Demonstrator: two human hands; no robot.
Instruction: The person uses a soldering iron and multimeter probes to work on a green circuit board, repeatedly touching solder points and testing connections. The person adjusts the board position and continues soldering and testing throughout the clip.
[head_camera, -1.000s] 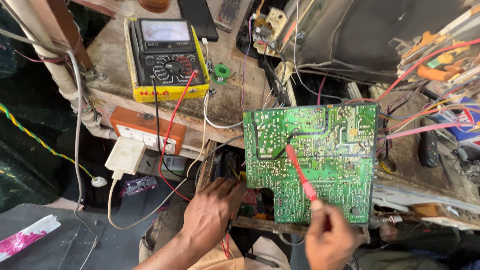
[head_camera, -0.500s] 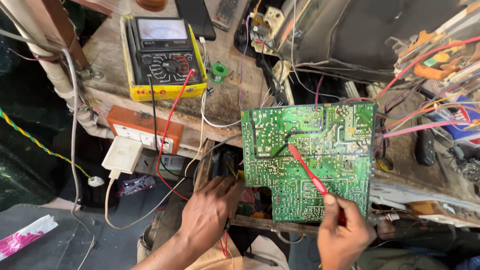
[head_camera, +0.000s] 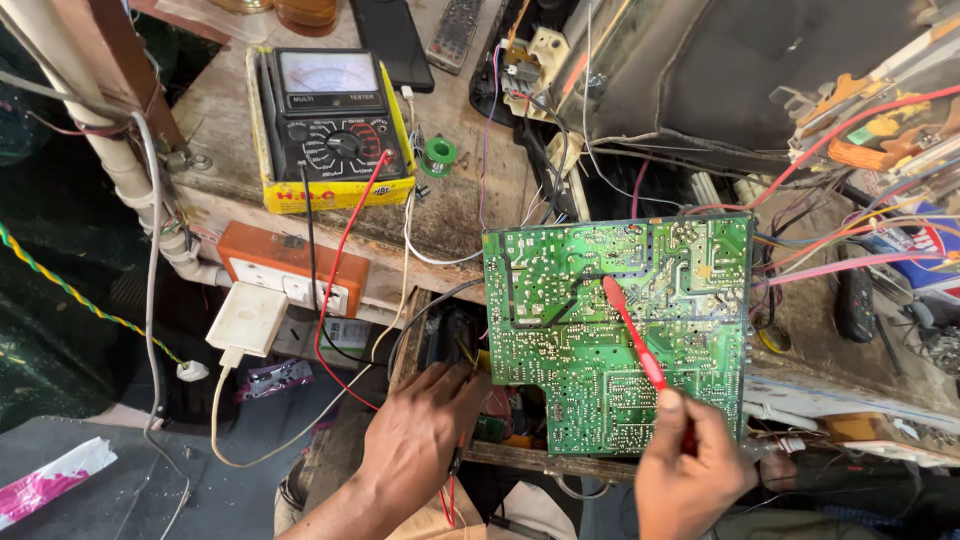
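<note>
Our right hand (head_camera: 690, 465) sits closest, fingers curled tight round the red probe (head_camera: 632, 335), tip pressed on the solder side of the green circuit board (head_camera: 620, 320), near its middle. Our left hand (head_camera: 425, 440) is just beside the board's lower left corner, fingers bent & reaching under the edge among wires; whether it grips anything there (maybe the black lead) we can't tell, the fingertips are hidden.

Board stands tilted up directly ahead of both hands, wires still attached at its right side.

Past the left hand, up & left: white charger (head_camera: 245, 320) plugged into an orange socket box (head_camera: 290, 270). Red & black leads run from here up to the analog meter (head_camera: 335, 115) in its yellow case, further off on the wooden bench (head_camera: 455, 210), w/ a small green solder spool (head_camera: 437, 153) beside it. Farthest: a dark phone (head_camera: 392, 40), a remote (head_camera: 455, 35), and a big dark tube housing (head_camera: 760, 75) beyond the right hand.

Progress, as we judge it: probing is underway, one point contacted, meter hooked up; most of the board looks left to check
</note>
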